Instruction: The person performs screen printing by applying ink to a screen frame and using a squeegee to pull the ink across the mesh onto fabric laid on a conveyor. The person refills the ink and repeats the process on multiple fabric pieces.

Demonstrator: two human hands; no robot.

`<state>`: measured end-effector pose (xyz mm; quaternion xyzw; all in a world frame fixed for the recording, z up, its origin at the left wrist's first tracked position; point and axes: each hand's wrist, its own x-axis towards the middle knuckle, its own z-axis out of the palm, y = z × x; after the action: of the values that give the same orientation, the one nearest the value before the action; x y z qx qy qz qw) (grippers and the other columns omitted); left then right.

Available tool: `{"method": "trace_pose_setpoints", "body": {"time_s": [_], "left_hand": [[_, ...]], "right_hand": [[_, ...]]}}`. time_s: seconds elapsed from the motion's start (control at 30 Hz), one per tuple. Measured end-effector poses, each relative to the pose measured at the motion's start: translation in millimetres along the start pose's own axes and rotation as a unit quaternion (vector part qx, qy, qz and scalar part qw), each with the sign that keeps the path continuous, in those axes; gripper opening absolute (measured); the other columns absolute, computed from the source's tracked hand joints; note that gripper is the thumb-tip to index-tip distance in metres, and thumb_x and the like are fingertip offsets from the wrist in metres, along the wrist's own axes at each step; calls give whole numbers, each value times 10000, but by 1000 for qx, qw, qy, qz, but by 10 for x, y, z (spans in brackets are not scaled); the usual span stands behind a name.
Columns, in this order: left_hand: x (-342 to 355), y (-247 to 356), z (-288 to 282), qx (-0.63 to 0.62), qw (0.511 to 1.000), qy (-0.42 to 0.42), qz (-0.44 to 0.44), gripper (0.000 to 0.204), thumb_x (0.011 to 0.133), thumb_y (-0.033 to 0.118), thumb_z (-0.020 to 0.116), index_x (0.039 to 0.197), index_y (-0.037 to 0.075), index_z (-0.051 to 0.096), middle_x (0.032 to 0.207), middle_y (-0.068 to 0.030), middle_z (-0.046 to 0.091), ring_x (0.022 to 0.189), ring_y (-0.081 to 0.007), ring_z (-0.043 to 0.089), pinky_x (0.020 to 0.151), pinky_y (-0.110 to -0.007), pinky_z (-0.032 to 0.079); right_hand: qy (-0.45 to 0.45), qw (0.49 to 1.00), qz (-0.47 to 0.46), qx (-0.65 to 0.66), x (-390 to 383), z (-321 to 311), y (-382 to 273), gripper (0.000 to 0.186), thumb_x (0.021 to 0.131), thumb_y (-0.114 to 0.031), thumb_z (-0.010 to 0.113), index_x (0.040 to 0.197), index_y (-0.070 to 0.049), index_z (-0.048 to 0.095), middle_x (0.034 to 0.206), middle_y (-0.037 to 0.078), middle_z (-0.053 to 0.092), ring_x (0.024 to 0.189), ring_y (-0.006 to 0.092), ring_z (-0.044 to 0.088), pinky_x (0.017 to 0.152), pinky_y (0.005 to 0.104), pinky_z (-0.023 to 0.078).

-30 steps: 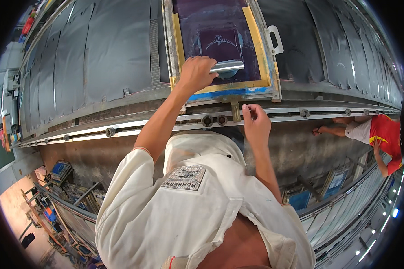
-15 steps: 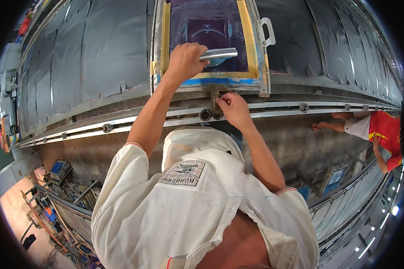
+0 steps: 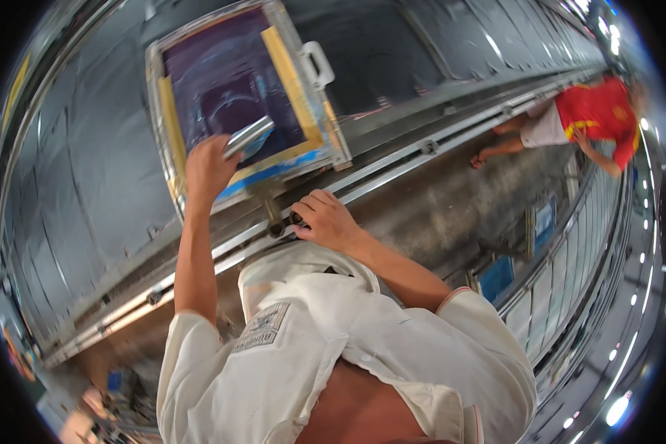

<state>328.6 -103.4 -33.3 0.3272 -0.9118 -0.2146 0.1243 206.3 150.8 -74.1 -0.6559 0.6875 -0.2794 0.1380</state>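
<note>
My left hand point(image 3: 209, 163) grips the metal-handled squeegee point(image 3: 250, 133), which rests on the dark purple screen point(image 3: 214, 74) inside a worn metal frame point(image 3: 291, 41) edged with yellow and blue tape. A white loop handle point(image 3: 318, 63) is on the frame's right side. My right hand point(image 3: 325, 220) has closed fingers round a dark round knob point(image 3: 297, 220) on the metal rail, just right of a brass-coloured bracket point(image 3: 270, 206) that sticks out below the frame.
Long benches covered in dark sheets point(image 3: 81, 163) run left and right, with a double rail point(image 3: 381, 183) along the near edge. A person in red point(image 3: 596, 111) stands at right. Blue-panelled frames point(image 3: 496, 277) stand on a rack behind me.
My view has swung and tilted. My left hand still holds the squeegee. My right hand has moved from beside the bracket onto the knob at its right.
</note>
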Motion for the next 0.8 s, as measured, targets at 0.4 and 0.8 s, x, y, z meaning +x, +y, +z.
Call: {"method": "trace_pose_setpoints", "body": {"time_s": [0.4, 0.8], "left_hand": [[-9, -64, 69, -3, 1000, 2, 7, 300, 732, 172, 832, 958, 16, 711, 865, -164, 675, 840, -392, 649, 756, -475, 498], [22, -26, 89, 0, 1000, 22, 15, 263, 725, 174, 834, 937, 56, 733, 870, -114, 691, 881, -345, 656, 788, -460, 492]], "right_hand": [[195, 904, 273, -264, -530, -1186, 1298, 338, 697, -218, 816, 984, -87, 694, 1002, 112, 624, 1007, 333, 592, 887, 470, 472], [231, 910, 287, 191, 1641, -966, 1653, 368, 877, -320, 742, 1138, -64, 691, 1013, 164, 744, 956, 309, 725, 847, 397, 558]]}}
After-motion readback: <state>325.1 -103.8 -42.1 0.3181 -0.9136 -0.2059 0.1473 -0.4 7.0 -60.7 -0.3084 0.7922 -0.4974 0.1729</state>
